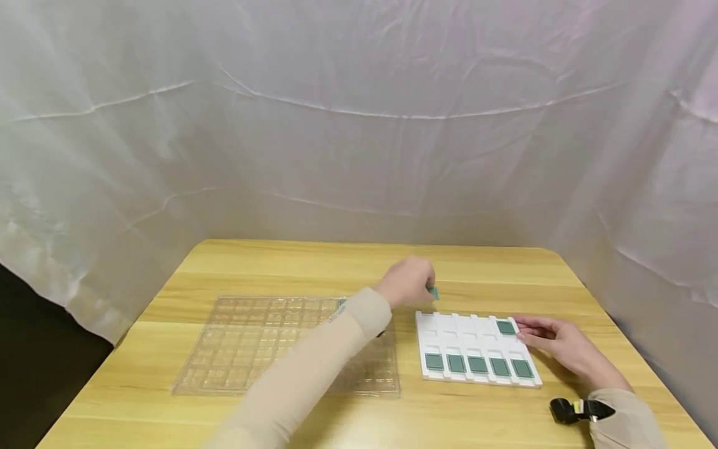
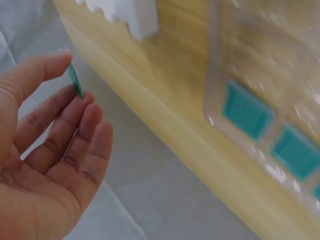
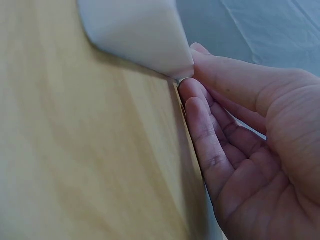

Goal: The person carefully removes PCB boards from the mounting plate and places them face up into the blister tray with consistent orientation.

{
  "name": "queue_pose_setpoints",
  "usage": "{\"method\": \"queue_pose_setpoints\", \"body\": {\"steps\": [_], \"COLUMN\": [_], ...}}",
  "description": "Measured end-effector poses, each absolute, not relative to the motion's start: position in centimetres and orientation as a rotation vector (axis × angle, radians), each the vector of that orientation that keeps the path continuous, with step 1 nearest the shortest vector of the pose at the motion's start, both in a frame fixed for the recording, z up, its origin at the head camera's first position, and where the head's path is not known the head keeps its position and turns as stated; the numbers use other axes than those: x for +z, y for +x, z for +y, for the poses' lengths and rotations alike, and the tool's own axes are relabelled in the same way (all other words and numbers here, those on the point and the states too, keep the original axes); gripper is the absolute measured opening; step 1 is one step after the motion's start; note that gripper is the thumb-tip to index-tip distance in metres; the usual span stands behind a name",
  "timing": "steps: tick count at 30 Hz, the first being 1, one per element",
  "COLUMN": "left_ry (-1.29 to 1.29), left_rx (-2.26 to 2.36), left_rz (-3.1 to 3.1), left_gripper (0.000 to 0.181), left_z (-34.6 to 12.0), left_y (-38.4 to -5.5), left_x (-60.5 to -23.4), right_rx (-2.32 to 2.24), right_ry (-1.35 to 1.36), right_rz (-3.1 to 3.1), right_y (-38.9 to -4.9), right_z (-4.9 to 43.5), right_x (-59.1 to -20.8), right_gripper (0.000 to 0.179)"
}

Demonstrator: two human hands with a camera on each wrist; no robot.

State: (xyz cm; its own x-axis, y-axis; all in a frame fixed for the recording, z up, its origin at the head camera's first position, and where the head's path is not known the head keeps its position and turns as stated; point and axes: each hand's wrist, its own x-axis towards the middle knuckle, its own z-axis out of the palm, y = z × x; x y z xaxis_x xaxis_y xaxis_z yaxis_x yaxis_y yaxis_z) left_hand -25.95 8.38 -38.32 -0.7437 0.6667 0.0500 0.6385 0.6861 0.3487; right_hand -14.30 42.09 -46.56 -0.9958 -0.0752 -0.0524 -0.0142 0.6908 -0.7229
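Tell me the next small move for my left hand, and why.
Probably lower the pinched green chip into the empty slot beside the far row's lone chip. The left hand is near the far-left corner of the white tray, whose near row is full; the right hand holds its right edge.

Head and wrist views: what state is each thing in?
Left grip: pinching a green chip.
Right grip: holding the edge of the white tray.
White tray: flat on the wooden table; six green chips seated, four pockets bare.
Clear plastic tray: flat, partly hidden by left sleeve; holds at least three chips.
White cloth: hanging, creased.
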Motion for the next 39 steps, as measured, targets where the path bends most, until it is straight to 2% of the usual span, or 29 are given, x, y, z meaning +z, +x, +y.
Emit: {"method": "queue_pose_setpoints", "body": {"steps": [3, 13, 20, 39], "left_ry": [1.103, 1.149, 1.156, 1.109], "left_rx": [0.538, 0.543, 0.555, 0.563], "left_rz": [2.818, 2.832, 2.836, 2.795], "left_gripper": [0.028, 0.023, 0.01, 0.008], "left_z": [7.2, 4.5, 3.4, 0.7], "left_y": [-26.4, -26.7, -26.6, -25.5], "left_x": [-38.2, -38.1, -38.2, -38.3], "right_rx": [-1.207, -1.217, -1.225, -1.263], "right_ry": [-0.085, -0.073, -0.053, -0.084], "right_rz": [2.817, 2.813, 2.799, 2.764], "right_y": [-14.2, -14.2, -14.0, -14.2], "right_z": [42.1, 42.3, 42.3, 42.2], "right_x": [-46.6, -46.5, -46.4, -46.0], "right_gripper": [0.056, 0.055, 0.056, 0.058]}}
